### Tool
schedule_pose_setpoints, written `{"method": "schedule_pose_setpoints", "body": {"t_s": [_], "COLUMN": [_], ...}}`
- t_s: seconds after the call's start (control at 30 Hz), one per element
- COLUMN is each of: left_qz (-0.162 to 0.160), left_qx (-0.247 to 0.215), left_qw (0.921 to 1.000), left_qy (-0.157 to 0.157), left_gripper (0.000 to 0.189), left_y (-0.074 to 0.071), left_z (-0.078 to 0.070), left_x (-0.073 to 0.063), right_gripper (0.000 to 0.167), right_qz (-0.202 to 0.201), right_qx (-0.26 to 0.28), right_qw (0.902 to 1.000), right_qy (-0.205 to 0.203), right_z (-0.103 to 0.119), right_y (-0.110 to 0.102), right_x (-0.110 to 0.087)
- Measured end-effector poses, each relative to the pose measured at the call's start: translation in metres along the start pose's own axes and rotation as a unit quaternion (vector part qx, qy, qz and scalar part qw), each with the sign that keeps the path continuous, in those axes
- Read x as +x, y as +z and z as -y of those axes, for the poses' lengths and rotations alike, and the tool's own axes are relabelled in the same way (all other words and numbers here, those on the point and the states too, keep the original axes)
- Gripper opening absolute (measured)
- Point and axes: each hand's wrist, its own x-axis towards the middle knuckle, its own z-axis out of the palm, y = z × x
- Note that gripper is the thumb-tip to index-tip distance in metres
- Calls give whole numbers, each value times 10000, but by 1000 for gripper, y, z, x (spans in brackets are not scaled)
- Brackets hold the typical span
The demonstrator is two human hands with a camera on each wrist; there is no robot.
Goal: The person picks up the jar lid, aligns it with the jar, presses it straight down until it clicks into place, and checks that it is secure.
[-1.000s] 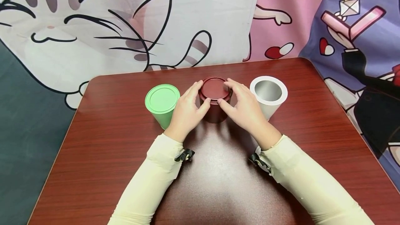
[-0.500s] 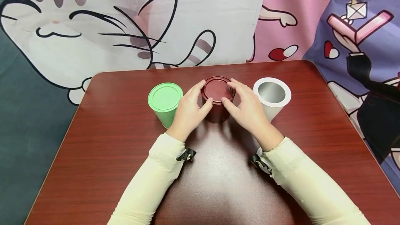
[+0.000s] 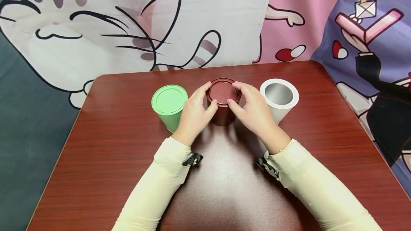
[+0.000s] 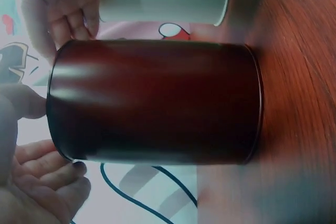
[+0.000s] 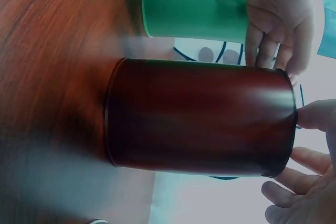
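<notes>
A dark red canister (image 3: 223,115) with a recessed lid stands upright on the table between both hands. My left hand (image 3: 196,111) grips its rim from the left, thumb at the front and fingertips along the side. From the right, my right hand (image 3: 255,111) holds the same rim, thumb in front and fingers farther back. The right wrist view shows the canister's smooth side (image 5: 199,119), with finger and thumb tips at its top edge. A lidded green canister (image 3: 170,102) stands left of my left hand. Behind my right hand is a white canister (image 3: 282,111) with a grey hollow top.
The reddish wooden table (image 3: 106,145) reaches back to a cartoon-printed cloth (image 3: 240,17). Straps with small dark devices (image 3: 192,159) sit at both wrists. Under the right wrist a pale rounded edge (image 3: 273,175) shows, mostly hidden.
Both hands stay at the red canister's rim, and the right fingertips shift slightly inward over it. The head view has shifted a little; the canisters show no clear movement.
</notes>
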Motion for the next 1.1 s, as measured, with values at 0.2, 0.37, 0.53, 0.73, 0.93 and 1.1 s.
{"method": "schedule_pose_setpoints", "body": {"t_s": [0.2,0.37,0.53,0.73,0.93,1.1], "left_qz": [173,251,214,234,250,185], "left_qx": [216,301,246,350,276,134], "left_qw": [9993,9990,9995,9991,9992,9997], "left_qy": [-245,-232,-54,-92,-141,16], "left_gripper": [53,52,51,50,50,50], "left_y": [-3,-3,-6,-8,-6,-2], "left_z": [-8,-7,-8,-10,-7,0], "left_x": [4,3,5,5,4,-1], "right_gripper": [46,45,46,45,47,48], "right_qz": [-53,-19,-102,-154,-13,-46], "right_qx": [-2,-5,22,72,84,82], "right_qw": [10000,10000,9999,9998,9997,9998], "right_qy": [-40,26,-7,34,224,147], "right_z": [1,1,-1,-1,-2,-3], "right_y": [1,1,1,1,1,1], "right_x": [1,1,1,1,-1,-1]}}
